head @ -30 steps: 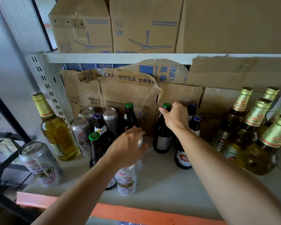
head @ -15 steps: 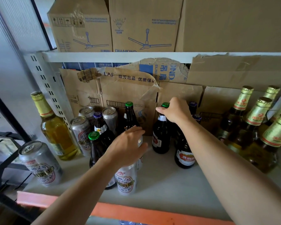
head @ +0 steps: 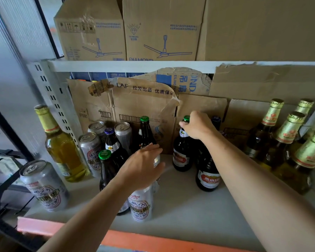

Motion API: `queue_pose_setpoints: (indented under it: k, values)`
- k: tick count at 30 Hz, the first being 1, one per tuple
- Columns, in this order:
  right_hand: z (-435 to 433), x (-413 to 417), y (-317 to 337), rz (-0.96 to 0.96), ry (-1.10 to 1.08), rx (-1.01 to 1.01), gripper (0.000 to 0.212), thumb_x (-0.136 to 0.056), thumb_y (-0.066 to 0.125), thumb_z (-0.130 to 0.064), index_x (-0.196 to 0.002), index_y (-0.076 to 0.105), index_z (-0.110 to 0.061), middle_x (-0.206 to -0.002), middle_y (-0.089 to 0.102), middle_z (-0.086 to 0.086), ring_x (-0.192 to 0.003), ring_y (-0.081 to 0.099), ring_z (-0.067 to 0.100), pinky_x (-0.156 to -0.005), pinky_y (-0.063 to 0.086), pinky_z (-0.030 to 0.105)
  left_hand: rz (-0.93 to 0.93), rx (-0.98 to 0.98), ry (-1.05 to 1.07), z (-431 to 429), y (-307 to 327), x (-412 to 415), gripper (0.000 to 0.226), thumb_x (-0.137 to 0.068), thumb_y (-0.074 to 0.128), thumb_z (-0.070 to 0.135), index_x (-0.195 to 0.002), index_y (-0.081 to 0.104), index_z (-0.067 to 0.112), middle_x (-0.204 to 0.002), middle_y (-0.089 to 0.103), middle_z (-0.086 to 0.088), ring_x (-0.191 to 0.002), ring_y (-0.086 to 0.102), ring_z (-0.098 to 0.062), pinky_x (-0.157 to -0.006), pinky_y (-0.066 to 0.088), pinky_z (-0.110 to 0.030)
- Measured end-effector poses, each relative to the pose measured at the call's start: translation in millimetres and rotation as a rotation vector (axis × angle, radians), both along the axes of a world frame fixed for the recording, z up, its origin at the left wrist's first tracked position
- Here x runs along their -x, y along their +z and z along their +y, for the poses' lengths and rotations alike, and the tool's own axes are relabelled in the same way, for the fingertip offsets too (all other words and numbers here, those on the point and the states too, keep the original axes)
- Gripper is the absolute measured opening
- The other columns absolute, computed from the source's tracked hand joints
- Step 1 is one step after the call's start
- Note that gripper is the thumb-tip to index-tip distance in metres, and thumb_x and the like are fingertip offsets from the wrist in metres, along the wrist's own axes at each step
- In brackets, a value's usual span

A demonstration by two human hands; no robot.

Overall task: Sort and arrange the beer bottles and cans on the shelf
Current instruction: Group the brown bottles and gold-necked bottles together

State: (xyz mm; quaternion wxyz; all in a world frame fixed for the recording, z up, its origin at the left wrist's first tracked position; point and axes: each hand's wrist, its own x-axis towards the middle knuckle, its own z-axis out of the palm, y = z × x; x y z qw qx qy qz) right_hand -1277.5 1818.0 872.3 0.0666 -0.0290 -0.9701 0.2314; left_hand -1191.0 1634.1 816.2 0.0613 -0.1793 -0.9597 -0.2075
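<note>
My right hand [head: 196,127] grips the neck of a dark green-capped bottle [head: 182,153] standing mid-shelf, in front of the cardboard. My left hand [head: 144,165] rests over the top of a silver can [head: 140,204] near the shelf's front, fingers curled around it. Dark bottles with green and purple caps [head: 105,160] and several silver cans [head: 90,151] cluster at the left. Another dark bottle with a red label [head: 207,177] stands just right of the held one, partly behind my arm. Gold-foiled bottles [head: 287,142] stand grouped at the right.
A yellow clear bottle [head: 62,148] and a lone silver can [head: 44,186] stand at the shelf's left end beside the slotted upright [head: 51,99]. Torn cardboard [head: 144,106] lines the back. Fan boxes [head: 160,30] sit on the shelf above. An orange rail [head: 171,242] edges the front.
My right hand has slid the green-capped dark bottle slightly leftward, turning its label into view. The left hand stays on the can.
</note>
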Motion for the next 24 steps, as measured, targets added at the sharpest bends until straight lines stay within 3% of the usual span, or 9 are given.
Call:
queue_pose_setpoints:
  k: [3,7,13,17,19,24]
  values:
    - [-4,-1,-3,0.051,-0.062,0.006,0.045,-0.090,0.066,-0.040,-0.074,0.045,-0.004,-0.077,0.055,0.007,-0.082,0.059,0.032,-0.064,0.039,0.034,-0.003,-0.007,-0.002,0,0,0,0.055,-0.095,0.050,0.034,-0.145,0.039,0.017,-0.156,0.030,0.003,-0.145,0.020,-0.006,-0.114,0.024,-0.024]
    - [-9,4,-1,0.043,-0.102,0.003,0.031,-0.093,0.064,-0.026,-0.103,0.059,0.003,-0.110,0.063,0.022,-0.102,0.062,0.038,-0.069,0.041,0.033,0.000,-0.025,0.004,-1,0,-1,0.054,-0.094,0.051,0.034,-0.145,0.040,0.018,-0.156,0.031,0.004,-0.145,0.020,-0.005,-0.113,0.023,-0.023]
    - [-3,10,6,-0.022,-0.052,-0.097,0.026,-0.095,0.061,-0.017,-0.110,0.059,0.005,-0.115,0.062,0.022,-0.104,0.061,0.036,-0.072,0.042,0.033,0.001,-0.025,0.001,-1,-1,1,0.055,-0.095,0.051,0.035,-0.145,0.039,0.018,-0.156,0.031,0.003,-0.145,0.020,-0.006,-0.114,0.022,-0.023]
    - [-3,10,5,-0.037,-0.043,-0.108,0.017,-0.095,0.061,-0.012,-0.101,0.060,0.004,-0.109,0.064,0.021,-0.089,0.059,0.031,-0.070,0.042,0.031,0.003,-0.010,-0.006,-1,-2,2,0.055,-0.094,0.051,0.036,-0.145,0.039,0.017,-0.155,0.032,0.002,-0.145,0.022,-0.007,-0.115,0.024,-0.025]
    - [-3,9,3,-0.034,-0.041,-0.097,0.017,-0.095,0.061,-0.011,-0.102,0.061,0.004,-0.109,0.064,0.021,-0.096,0.062,0.034,-0.070,0.043,0.031,0.003,-0.009,-0.004,-2,-2,2,0.055,-0.094,0.051,0.036,-0.145,0.040,0.017,-0.155,0.032,0.003,-0.145,0.023,-0.007,-0.114,0.025,-0.025]
    - [-3,8,-6,0.018,-0.093,0.041,0.033,-0.095,0.061,-0.027,-0.107,0.058,0.004,-0.109,0.063,0.021,-0.095,0.061,0.034,-0.069,0.041,0.033,0.006,-0.010,-0.003,-1,-1,1,0.055,-0.094,0.050,0.036,-0.145,0.040,0.018,-0.155,0.032,0.003,-0.144,0.023,-0.007,-0.114,0.025,-0.025]
